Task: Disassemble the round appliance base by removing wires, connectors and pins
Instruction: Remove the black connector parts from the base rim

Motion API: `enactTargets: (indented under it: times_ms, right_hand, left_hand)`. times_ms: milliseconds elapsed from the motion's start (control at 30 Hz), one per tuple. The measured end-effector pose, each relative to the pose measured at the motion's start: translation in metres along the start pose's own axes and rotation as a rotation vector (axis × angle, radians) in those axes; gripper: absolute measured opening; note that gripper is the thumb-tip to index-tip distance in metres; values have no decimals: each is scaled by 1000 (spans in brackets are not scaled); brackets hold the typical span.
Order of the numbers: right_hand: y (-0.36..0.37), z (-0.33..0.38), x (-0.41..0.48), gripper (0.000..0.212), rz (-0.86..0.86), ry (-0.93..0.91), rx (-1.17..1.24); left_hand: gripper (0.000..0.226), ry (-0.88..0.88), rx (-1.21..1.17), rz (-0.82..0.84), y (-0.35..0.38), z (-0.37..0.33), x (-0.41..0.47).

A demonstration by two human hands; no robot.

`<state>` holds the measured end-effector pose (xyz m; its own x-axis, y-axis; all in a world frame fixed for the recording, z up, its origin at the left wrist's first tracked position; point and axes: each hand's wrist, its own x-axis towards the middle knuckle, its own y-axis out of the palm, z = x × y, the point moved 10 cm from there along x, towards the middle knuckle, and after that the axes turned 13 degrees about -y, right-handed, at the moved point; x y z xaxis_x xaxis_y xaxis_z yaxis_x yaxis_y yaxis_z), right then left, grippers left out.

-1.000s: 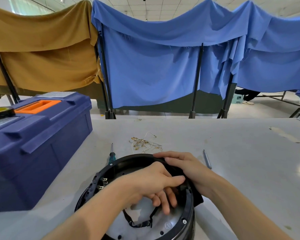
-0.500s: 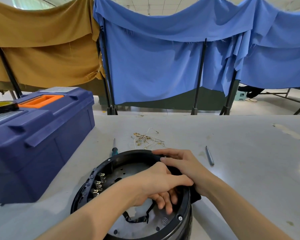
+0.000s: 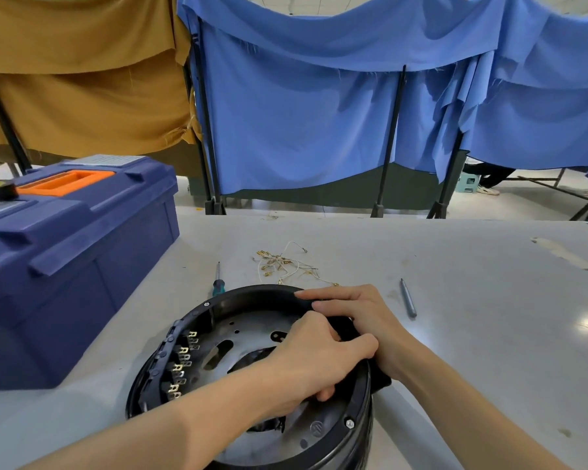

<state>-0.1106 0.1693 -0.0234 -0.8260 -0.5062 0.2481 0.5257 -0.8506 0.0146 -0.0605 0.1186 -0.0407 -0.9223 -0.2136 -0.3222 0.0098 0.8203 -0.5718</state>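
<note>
Two hands on round base: right hand flat on far rim; left hand curled inside, grasp hidden. Likely freeing wiring; next needs steady pull.

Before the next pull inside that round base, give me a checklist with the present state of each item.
1. Base steadied: the right hand lies across the far rim of the round base. ok.
2. Left hand grip: its fingers curl down inside the base; what they hold is hidden. cannot tell.
3. Terminals out: brass terminals sit along the left inner wall. not ok.
4. Screwdriver at hand: it lies on the table just beyond the base. ok.
5. Removed wires kept apart: the pile lies on the table beyond the rim. ok.
</note>
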Motion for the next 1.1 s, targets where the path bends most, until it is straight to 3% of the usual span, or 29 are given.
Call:
enactTargets:
  times_ms: [533, 1100]
  right_hand:
    - [0, 2, 0, 25, 29, -46, -16]
    - [-2, -2, 3, 25, 36, -42, 46]
  left_hand:
    - [35, 46, -75, -58, -4, -8, 0]
    - [34, 22, -181, 15, -1, -7, -1]
